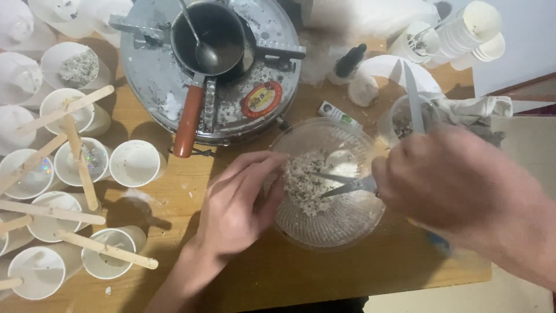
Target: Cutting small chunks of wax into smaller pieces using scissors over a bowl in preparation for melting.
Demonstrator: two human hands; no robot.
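Note:
A clear plastic bowl (341, 223) sits on the wooden table near its front edge, holding a pale, speckled crumbly mass (307, 179). My left hand (240, 203) rests against the bowl's left rim, fingers reaching over it toward the mass. My right hand (446, 179) is closed around the handles of a pair of scissors (341, 182), whose blades point left into the mass inside the bowl.
A round metal melting pot (255, 75) with a dark saucepan, spoon and red handle stands behind the bowl. Several white paper cups (136, 163) with wooden sticks across them fill the left side. Stacked cups (472, 29), a small jar and a cloth lie at the back right.

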